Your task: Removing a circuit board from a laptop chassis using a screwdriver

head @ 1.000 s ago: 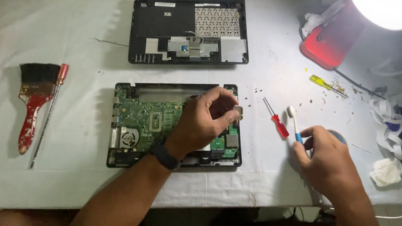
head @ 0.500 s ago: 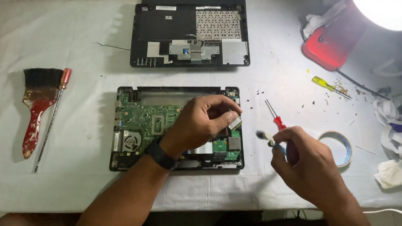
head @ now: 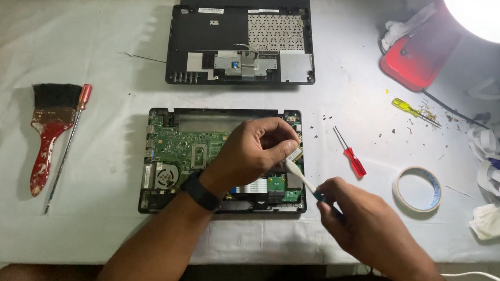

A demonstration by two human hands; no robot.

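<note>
An opened laptop base (head: 162, 181) with a green circuit board (head: 183, 144) lies in front of me. My left hand (head: 255, 153) rests on the board's right half, its fingers pinched over something small at the right edge; what they pinch is hidden. My right hand (head: 363, 223) grips a slim white tool with a blue collar (head: 300, 176). The tool's tip points up-left and reaches the left hand's fingers.
The detached keyboard cover (head: 243, 40) lies behind the base. A red-handled paintbrush (head: 49, 132) and a long thin screwdriver (head: 67, 145) are at left. At right are a small red screwdriver (head: 351, 155), a yellow screwdriver (head: 412, 111), a tape roll (head: 417, 188), a red lamp (head: 423, 50) and crumpled tissue (head: 490, 222).
My right hand has carried the white tool leftward from near the tape roll to the laptop base, until its tip meets the left hand's fingers. The left hand has stayed on the board.
</note>
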